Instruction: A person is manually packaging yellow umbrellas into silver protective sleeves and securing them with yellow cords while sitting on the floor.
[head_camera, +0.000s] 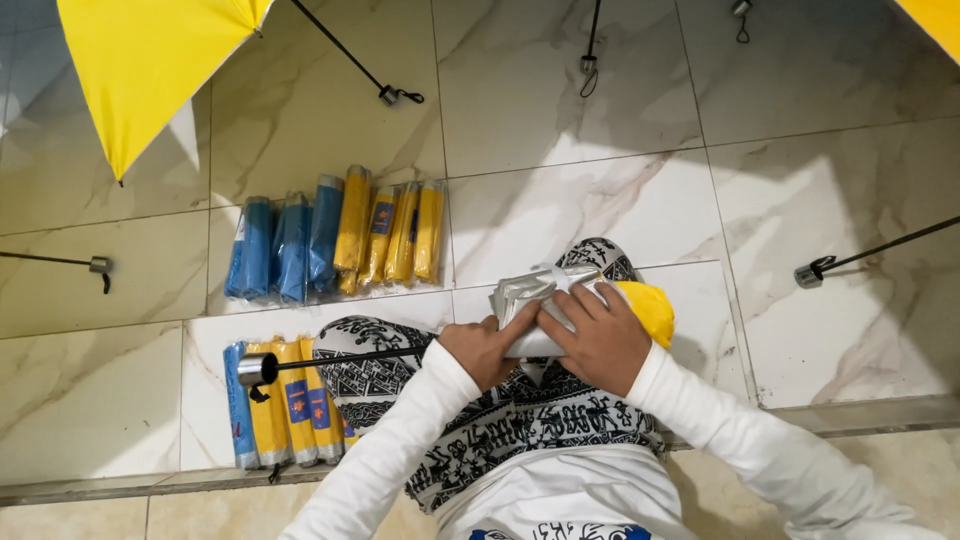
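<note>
1. The left hand (482, 350) grips the near end of a folded umbrella with silver lining and yellow outer cloth (560, 305), fingers curled around it.
2. The right hand (598, 335) lies closed over the same umbrella, which rests on the person's patterned black-and-white lap (520, 420).
3. Left of the umbrella, a row of blue and yellow sleeved umbrellas (335, 235) lies on the white marble floor (600, 130).
4. Below that row, a second bundle of yellow and blue sleeved umbrellas (280, 405) lies beside the lap.

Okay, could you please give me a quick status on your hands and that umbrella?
Both hands, left and right, gripping the folded umbrella on the lap. Silver lining out, yellow end showing. Nothing in the way.
</note>
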